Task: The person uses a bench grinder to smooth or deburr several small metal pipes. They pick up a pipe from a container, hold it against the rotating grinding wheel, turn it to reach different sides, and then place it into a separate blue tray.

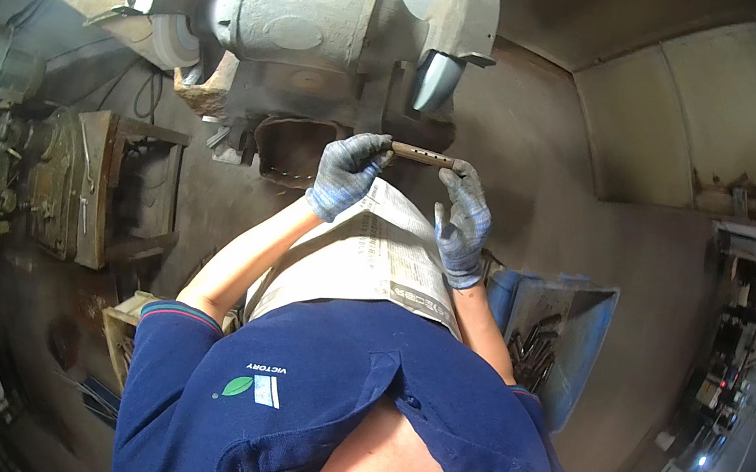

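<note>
Between my two gloved hands a slim brown metal bar with a row of small holes lies almost level, in front of a bench grinder. My left hand, in a grey-blue glove, is closed on the bar's left end. At its right end, my right hand pinches the bar with thumb and fingertips; the other fingers curl loosely. The bar is apart from the grinder's right wheel, which sits above and beyond it. The left wheel is farther off.
Newspaper covers my lap. To the right stands a blue crate with several dark metal parts in it. A green machine with a metal frame is at the left. Below the grinder hangs a dark open-topped box.
</note>
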A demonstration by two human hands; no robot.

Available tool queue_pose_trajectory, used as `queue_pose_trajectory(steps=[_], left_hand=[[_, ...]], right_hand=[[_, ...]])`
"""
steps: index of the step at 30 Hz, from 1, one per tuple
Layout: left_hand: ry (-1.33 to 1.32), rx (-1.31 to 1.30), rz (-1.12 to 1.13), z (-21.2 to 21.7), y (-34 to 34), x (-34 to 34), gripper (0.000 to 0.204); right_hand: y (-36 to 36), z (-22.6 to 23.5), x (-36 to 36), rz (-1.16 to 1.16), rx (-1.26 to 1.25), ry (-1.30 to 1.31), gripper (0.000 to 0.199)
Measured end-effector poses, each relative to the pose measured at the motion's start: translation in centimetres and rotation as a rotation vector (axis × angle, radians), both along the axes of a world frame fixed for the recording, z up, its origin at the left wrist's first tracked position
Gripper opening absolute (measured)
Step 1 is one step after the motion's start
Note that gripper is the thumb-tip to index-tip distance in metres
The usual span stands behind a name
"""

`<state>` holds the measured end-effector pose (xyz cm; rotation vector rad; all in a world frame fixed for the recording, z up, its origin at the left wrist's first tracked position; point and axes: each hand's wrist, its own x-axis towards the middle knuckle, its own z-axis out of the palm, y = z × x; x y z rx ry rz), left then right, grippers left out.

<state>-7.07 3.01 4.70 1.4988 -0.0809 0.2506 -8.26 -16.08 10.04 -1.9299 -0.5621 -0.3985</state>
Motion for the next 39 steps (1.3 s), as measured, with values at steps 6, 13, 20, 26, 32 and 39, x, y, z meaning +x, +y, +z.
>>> queue_pose_trajectory(steps=[6,13,20,26,32,39], left_hand=[[-0.184,0.060,-0.153,0.9,-1.5,-0.7,0.020],[0.185,0.127,-0.379,-0.6,-1.9,-2.1,0.021],[0.355,0.100,-0.103,-3.9,4.0,-5.0,0.018],[0.477,0.083,0.137,-8.9,9.7,-9.0,0.013],[0.474,0.305,0.392,-6.2,14.7,-15.9,0.015],[0.438,0.168,1.016,-3.8,24.1,-33.4,0.010]], right_hand=[[-2.1,1.4,-3.9,-0.105,-0.069,-0.054,0.044],[-8.5,4.3,-11.5,-0.436,-0.135,0.117,0.040],[-24.4,-3.2,-24.6,-1.147,-0.268,0.373,0.030],[-26.0,-3.5,-19.6,-1.058,-0.572,0.379,0.027],[-11.8,-2.0,-7.3,-0.195,0.259,0.411,0.015],[-0.7,-8.5,-4.7,0.345,0.065,0.483,0.017]])
